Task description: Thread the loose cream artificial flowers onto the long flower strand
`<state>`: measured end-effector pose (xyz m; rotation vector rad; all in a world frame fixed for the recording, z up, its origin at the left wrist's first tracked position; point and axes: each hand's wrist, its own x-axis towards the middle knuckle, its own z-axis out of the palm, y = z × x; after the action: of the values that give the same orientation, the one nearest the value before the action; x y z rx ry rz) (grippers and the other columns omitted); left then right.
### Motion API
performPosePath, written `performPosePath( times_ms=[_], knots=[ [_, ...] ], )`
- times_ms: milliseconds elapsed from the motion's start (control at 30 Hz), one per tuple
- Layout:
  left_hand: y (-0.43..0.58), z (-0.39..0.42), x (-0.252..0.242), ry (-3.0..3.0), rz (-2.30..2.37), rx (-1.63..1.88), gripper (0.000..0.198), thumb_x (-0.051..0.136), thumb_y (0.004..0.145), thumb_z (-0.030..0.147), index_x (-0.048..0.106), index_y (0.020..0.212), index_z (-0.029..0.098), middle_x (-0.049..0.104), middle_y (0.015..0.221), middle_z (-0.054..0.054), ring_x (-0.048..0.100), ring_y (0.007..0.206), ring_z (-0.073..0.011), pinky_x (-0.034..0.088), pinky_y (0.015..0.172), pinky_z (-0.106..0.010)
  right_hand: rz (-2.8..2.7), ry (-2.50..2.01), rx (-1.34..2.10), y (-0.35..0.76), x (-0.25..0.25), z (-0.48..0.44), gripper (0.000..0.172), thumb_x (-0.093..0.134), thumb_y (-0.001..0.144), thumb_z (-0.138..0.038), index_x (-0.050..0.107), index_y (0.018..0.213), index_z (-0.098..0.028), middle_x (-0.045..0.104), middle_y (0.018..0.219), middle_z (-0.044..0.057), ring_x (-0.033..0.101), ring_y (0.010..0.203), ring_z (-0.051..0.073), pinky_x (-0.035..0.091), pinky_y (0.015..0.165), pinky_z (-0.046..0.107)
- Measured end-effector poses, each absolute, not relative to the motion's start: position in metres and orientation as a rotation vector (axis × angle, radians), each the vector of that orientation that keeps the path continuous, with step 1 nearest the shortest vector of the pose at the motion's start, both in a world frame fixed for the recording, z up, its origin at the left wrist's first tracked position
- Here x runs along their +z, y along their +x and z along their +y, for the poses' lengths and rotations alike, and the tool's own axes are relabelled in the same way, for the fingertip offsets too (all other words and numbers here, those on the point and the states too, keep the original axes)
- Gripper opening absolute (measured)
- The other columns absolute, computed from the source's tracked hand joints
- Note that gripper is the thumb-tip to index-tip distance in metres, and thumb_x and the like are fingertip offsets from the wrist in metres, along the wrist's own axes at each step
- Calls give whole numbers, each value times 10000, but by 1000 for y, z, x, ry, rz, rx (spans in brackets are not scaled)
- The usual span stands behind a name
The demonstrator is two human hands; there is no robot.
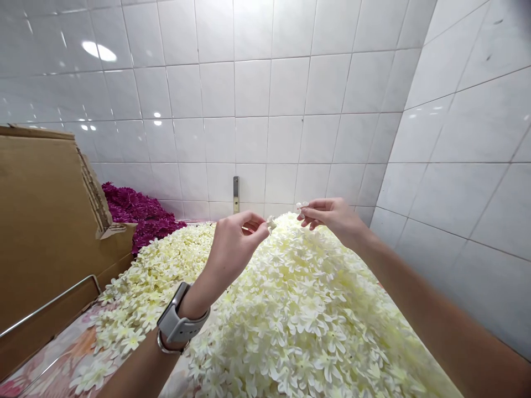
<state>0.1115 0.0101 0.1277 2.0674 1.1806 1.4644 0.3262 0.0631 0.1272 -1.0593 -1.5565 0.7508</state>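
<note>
A big heap of cream-white fabric flowers [298,309] fills the surface in front of me. My left hand [234,246], with a grey watch on its wrist, is raised over the heap and pinches one small white flower [271,224] at its fingertips. My right hand [332,215] hovers just to the right at the same height, its fingers pinched on another small white flower [301,205]. The two hands are a short gap apart.
A pile of purple flowers [139,213] lies at the back left. A tall cardboard box [45,221] stands on the left with a metal rail [50,304] in front of it. White tiled walls [456,166] close in behind and on the right.
</note>
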Motion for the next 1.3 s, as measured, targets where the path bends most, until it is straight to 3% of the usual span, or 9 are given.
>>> performPosePath(
  times_ms=[233,433,533,667,767,900,1067,1167,1300],
  knots=[
    [123,15,117,1734,906,1246,153,618,721,219,535,613,149,652,1039,-87,642,789,-154,514,753,-323,-1692,-915,790,308,118,17,403,803,609,-469,552,615,-154,593,581,7,512,502,100,374,445,198],
    [132,12,115,1490,703,1088,167,695,696,260,575,721,146,615,697,4,613,722,-125,495,799,-329,-1841,-912,581,299,114,4,401,724,696,-514,547,632,-160,588,575,8,518,522,122,360,462,224],
    [132,11,115,1492,694,1042,234,753,652,293,614,773,149,637,697,0,608,708,-129,475,770,-313,-1914,-913,420,298,115,-2,341,676,770,-454,562,630,-164,612,605,7,529,534,116,388,489,226],
    [129,17,113,1530,745,1098,164,728,679,285,661,700,136,650,698,-17,589,670,-119,461,714,-279,-2021,-939,400,305,120,-2,274,615,815,-434,652,745,-172,608,620,5,521,536,114,403,477,219],
    [126,24,112,1495,814,1174,141,721,695,248,670,742,126,688,741,-49,615,700,-136,472,722,-288,-1926,-1026,326,317,125,14,309,584,809,-458,668,784,-161,621,643,31,554,552,144,421,473,240],
    [124,30,111,1412,834,1211,161,721,718,216,638,815,119,706,738,-56,650,670,-142,507,707,-305,-1829,-1259,-5,324,131,39,300,645,743,-409,666,895,-152,669,835,87,605,717,215,458,606,309],
    [124,31,110,1380,832,1187,228,738,713,234,620,871,120,702,718,-44,658,612,-143,516,574,-257,-2111,-977,156,306,126,30,315,614,781,-488,644,890,-195,657,908,42,586,824,200,459,665,291],
    [125,32,108,1385,739,1150,246,769,676,256,659,827,95,707,711,-54,660,669,-136,535,700,-278,-2172,-907,164,296,120,23,196,559,826,-369,633,784,-192,639,762,8,578,742,161,443,633,255],
    [124,34,105,1353,704,1104,266,819,601,238,700,795,100,711,725,-53,667,723,-152,509,832,-321,-1985,-1153,27,301,119,32,122,531,807,-234,623,753,-176,637,708,9,569,620,142,438,596,254]
  ],
)
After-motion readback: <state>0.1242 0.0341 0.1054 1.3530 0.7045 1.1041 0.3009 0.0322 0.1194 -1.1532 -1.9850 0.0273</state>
